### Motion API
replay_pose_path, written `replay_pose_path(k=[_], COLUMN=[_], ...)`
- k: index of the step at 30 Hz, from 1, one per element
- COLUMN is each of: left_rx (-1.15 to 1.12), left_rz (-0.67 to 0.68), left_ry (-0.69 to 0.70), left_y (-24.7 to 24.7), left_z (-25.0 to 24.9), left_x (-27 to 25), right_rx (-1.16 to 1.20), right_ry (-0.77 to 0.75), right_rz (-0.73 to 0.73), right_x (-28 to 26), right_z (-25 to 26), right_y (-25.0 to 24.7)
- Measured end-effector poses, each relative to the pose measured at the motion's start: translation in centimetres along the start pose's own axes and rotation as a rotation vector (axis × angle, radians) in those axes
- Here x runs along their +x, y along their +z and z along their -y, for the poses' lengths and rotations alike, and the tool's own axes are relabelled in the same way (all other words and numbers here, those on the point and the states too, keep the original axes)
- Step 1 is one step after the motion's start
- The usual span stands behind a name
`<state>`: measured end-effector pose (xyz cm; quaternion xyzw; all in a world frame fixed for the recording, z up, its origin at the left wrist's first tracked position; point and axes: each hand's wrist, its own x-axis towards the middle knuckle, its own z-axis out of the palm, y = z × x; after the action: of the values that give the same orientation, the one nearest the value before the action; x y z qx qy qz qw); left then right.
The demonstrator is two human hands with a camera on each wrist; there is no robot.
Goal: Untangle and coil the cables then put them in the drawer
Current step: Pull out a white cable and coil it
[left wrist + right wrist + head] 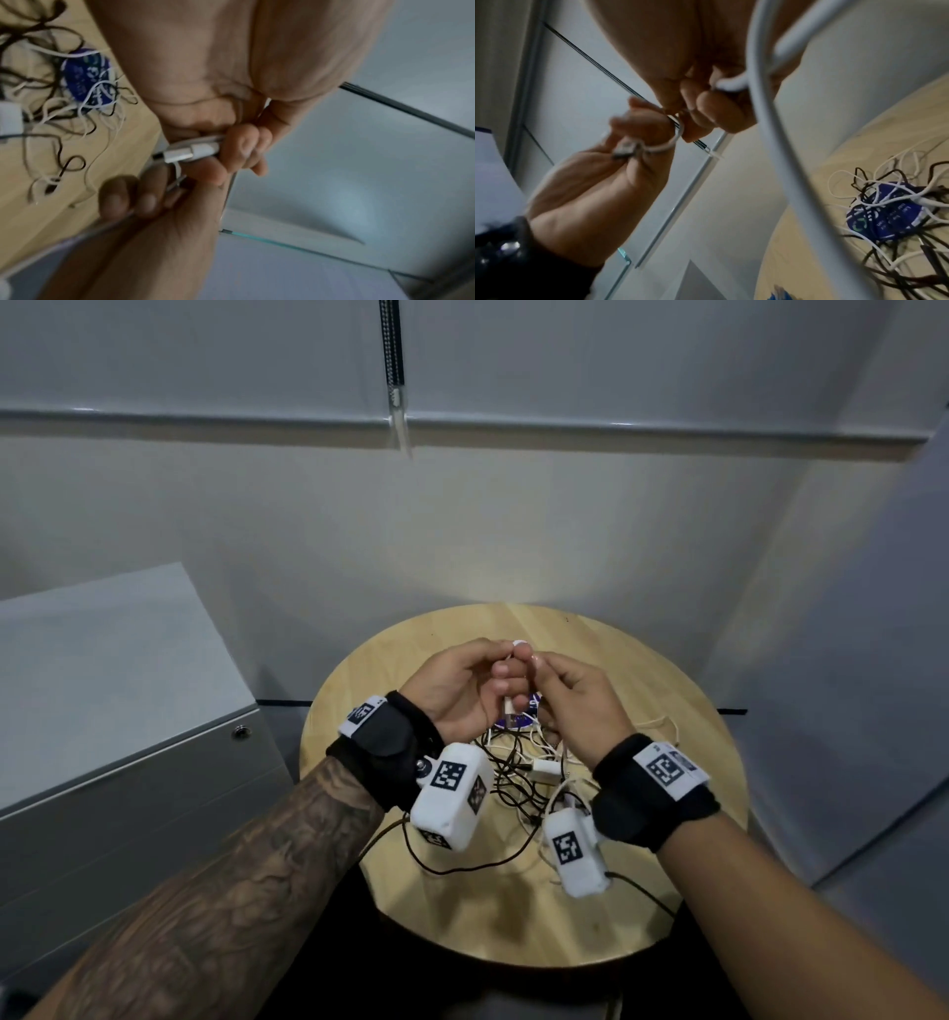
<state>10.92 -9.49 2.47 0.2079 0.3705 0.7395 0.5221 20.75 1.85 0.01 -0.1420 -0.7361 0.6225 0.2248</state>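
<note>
Both hands meet at the centre of the head view, above a round wooden table (642,670). The left hand (457,695) pinches a white cable (180,160) near its USB plug (180,156) — the right hand (580,701) curls its fingers around the same cable's loop. Below them, a tangle of black and white cables (518,778) lies on the table over a blue disc (885,219). A grey drawer cabinet (128,711) stands at the left.

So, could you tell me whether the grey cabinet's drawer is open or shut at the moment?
Shut: the drawer front sits flush with the cabinet face. Both hands are over the table, on a white cable.
</note>
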Motion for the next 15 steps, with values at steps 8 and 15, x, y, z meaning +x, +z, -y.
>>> replay_pose_path(k=[8, 15], left_rx=[-0.288, -0.173], left_rz=[-0.16, -0.068], left_ry=[0.176, 0.027], left_y=[-0.3, 0.1], left_z=[0.6, -0.7], left_x=[0.3, -0.1], right_rx=[-0.126, 0.087], right_ry=[0.052, 0.075], right_rz=[0.094, -0.001], right_x=[0.4, 2.8], right_z=[0.7, 2.0], right_y=[-0.5, -1.9])
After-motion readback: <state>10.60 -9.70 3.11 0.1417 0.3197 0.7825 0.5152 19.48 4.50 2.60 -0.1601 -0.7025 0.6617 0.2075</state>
